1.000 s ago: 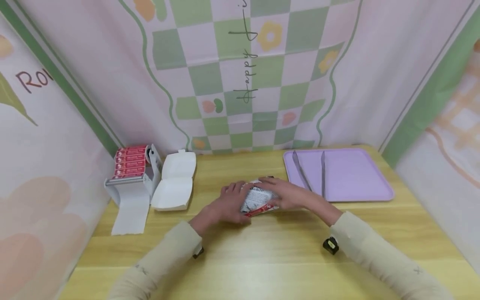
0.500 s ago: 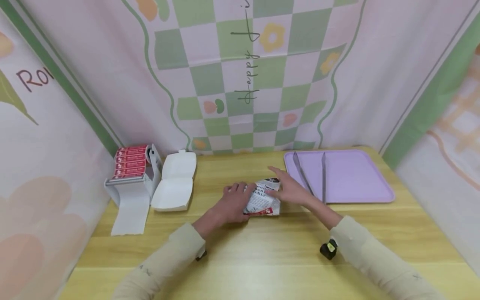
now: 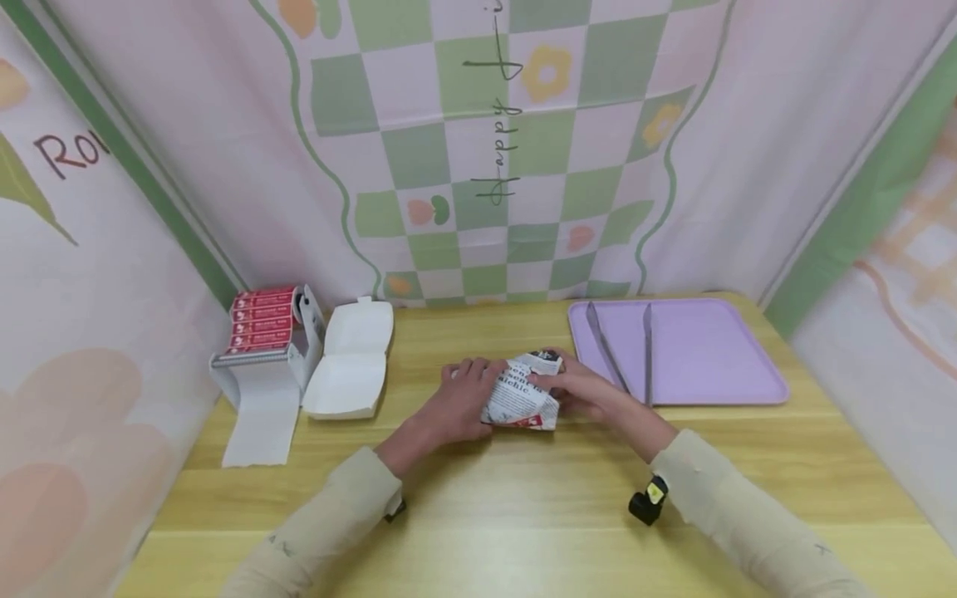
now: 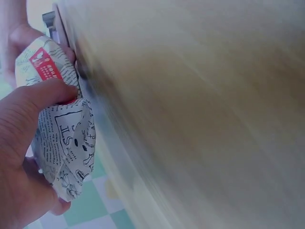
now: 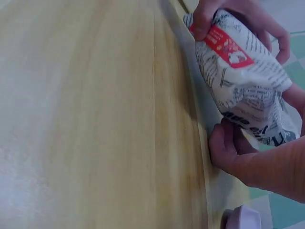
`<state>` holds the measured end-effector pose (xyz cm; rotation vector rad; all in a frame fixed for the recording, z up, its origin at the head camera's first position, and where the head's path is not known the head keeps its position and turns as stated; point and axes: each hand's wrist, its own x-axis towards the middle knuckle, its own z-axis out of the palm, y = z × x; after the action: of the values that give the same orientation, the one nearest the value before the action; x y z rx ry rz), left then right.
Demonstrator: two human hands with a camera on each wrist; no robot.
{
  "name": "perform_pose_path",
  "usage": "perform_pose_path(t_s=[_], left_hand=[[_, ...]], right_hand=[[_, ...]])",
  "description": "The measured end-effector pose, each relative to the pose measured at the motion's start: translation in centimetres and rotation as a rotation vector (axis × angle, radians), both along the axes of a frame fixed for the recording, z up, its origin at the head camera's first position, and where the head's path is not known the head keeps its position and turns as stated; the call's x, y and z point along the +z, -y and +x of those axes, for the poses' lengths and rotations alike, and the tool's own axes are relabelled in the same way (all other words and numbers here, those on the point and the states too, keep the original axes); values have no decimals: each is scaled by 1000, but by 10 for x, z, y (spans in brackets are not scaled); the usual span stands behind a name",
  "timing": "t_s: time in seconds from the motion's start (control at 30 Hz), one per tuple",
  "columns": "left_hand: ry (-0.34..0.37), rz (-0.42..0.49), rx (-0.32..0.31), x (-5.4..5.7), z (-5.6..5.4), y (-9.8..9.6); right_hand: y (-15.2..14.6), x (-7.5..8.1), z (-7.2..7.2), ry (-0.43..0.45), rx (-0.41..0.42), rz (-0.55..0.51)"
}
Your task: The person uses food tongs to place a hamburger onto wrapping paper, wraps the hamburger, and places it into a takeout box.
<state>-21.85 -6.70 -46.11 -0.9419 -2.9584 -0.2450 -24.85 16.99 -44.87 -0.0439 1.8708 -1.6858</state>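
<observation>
A package wrapped in newsprint-patterned paper (image 3: 516, 403) is between my two hands at the middle of the table. My left hand (image 3: 463, 403) grips its left end, thumb on the near side and fingers over the top. The right hand (image 3: 586, 390) holds the right end, its thumb on top at the loose paper and its fingers underneath. A red printed label (image 5: 224, 45) crosses the side that faces me. In the left wrist view, the left thumb (image 4: 52, 90) presses beside this label, above a crumpled paper end. The package's contents are hidden.
A label dispenser (image 3: 262, 328) with red labels and a hanging white strip stands at the left. Beside it lies an unfolded white box (image 3: 346, 357). At the back right, a purple tray (image 3: 710, 353) bears two long metal arms, like tongs (image 3: 647, 349).
My right hand let go of the package's right side and lifted away with fingers spread, then took hold of that end again. The left hand has kept its grip, and the package tilts slightly.
</observation>
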Motion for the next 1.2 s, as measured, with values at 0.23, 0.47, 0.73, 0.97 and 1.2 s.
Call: perform_pose_path(t_s=[0.23, 0.47, 0.73, 0.97, 1.2], left_hand=[[40, -55, -62, 0, -2, 6], [-64, -91, -179, 6, 1, 6], [-113, -92, -266, 10, 5, 11], [-4, 192, -47, 28, 15, 72], [-71, 298, 474, 28, 28, 175]], right_hand=[[3, 8, -17, -356, 228, 382], [14, 32, -51, -499, 779, 644], [25, 24, -63, -250, 938, 521], [20, 13, -58, -177, 838, 522], [7, 7, -54, -190, 731, 507]])
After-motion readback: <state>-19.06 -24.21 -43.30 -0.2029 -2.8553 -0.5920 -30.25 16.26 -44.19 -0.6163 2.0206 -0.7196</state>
